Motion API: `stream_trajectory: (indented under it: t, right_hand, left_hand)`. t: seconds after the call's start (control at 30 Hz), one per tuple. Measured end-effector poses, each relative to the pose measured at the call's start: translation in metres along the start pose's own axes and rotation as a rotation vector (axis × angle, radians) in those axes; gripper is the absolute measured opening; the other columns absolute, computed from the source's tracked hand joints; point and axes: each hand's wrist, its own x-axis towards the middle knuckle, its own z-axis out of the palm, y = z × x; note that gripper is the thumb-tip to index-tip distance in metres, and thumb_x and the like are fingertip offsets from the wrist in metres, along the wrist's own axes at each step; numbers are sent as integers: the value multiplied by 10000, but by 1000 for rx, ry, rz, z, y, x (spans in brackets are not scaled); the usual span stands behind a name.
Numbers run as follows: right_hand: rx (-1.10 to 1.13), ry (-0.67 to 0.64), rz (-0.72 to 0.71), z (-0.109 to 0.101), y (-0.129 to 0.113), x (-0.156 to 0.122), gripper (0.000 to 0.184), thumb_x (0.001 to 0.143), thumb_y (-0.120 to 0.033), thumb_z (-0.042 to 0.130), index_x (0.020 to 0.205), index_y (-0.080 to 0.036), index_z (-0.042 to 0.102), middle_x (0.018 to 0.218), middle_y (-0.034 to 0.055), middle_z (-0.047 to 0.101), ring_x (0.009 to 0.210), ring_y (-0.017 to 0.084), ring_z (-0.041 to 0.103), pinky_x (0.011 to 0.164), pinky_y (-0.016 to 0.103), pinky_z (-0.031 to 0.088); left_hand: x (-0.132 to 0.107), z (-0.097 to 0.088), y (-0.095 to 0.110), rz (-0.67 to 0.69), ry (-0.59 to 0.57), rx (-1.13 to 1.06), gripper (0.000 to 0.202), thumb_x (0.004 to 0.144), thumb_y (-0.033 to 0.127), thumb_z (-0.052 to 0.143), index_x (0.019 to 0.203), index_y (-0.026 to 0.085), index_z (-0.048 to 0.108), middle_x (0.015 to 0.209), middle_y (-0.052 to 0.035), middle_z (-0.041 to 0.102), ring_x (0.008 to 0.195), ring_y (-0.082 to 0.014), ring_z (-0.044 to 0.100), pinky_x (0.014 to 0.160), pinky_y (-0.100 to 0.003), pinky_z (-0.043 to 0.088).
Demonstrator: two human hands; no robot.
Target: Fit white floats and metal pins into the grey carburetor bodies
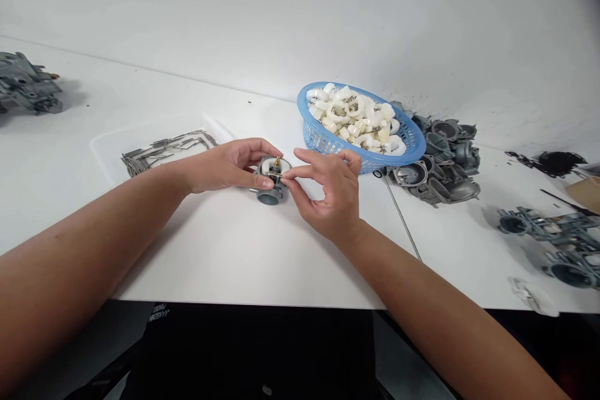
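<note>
A small grey metal carburetor body [269,196] rests on the white table, its round bore facing me. On top sits a white plastic float [267,166], with a brass jet [277,163] standing up beside it. My left hand [229,165] grips the body from the left, thumb at the front and fingers behind. From the right, my right hand [328,190] reaches in with thumb and index finger pinched together at the float's hinge area. Whatever lies between those fingertips is too small to make out.
Behind my right hand stands a blue basket [312,131] heaped with white floats. Thin metal pins [164,147] lie in a clear tray [100,153] on the left. Grey carburetor bodies [450,162] are piled at the right, with more carburetors [553,225] farther right and another [28,84] far left.
</note>
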Motion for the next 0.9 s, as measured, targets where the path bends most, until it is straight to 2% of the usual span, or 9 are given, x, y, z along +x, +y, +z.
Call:
stream_trajectory:
  t: [0.13, 0.27, 0.47, 0.63, 0.73, 0.9]
  right_hand:
    - [-26, -20, -33, -2, 1, 2, 464, 914, -113, 661, 1295, -328, 507, 853, -84, 801, 766, 199, 655, 885, 425, 317]
    - [12, -41, -26, -2, 0, 2, 403, 918, -104, 652, 1233, -307, 504, 838, -84, 788, 774, 191, 659, 853, 413, 317]
    - [-168, 13, 45, -4, -7, -1, 351, 889, -124, 699, 1153, -274, 522, 788, -85, 754, 838, 207, 678, 873, 412, 274]
    - [-142, -5, 73, -5, -9, -1, 314, 872, -126, 722, 1089, -266, 543, 865, -63, 757, 900, 213, 693, 901, 419, 267]
    - [-128, 0, 89, -6, -9, 1, 344, 848, -116, 747, 1078, -266, 539, 829, -60, 752, 900, 228, 675, 901, 427, 270]
    - [-11, -70, 132, -10, -2, 1, 368, 850, -136, 777, 1094, -263, 532, 834, -50, 754, 907, 233, 689, 917, 444, 305]
  left_hand:
    - [0, 1, -1, 6, 1, -21, 439, 797, 283, 860, 1179, 224, 653, 1085, -66, 677, 951, -186, 648, 804, -342, 570]
    - [2, -1, -6, 15, 3, -24, 502, 803, 321, 861, 1244, 227, 641, 1131, -84, 684, 916, -174, 653, 773, -330, 565]
    - [3, 1, -6, 2, -9, -65, 495, 783, 319, 879, 1205, 232, 636, 1046, -41, 681, 917, -173, 665, 797, -345, 554]
    - [4, 7, -2, -31, 65, -18, 507, 747, 300, 895, 1174, 213, 635, 1008, -45, 664, 906, -187, 643, 783, -372, 546]
    - [5, 10, -3, -51, 93, -106, 533, 716, 266, 907, 1178, 211, 648, 1007, -36, 647, 889, -177, 646, 774, -359, 541]
    - [8, 14, -3, -84, 118, -238, 558, 645, 202, 929, 1146, 203, 684, 871, 18, 595, 810, -149, 626, 743, -338, 516]
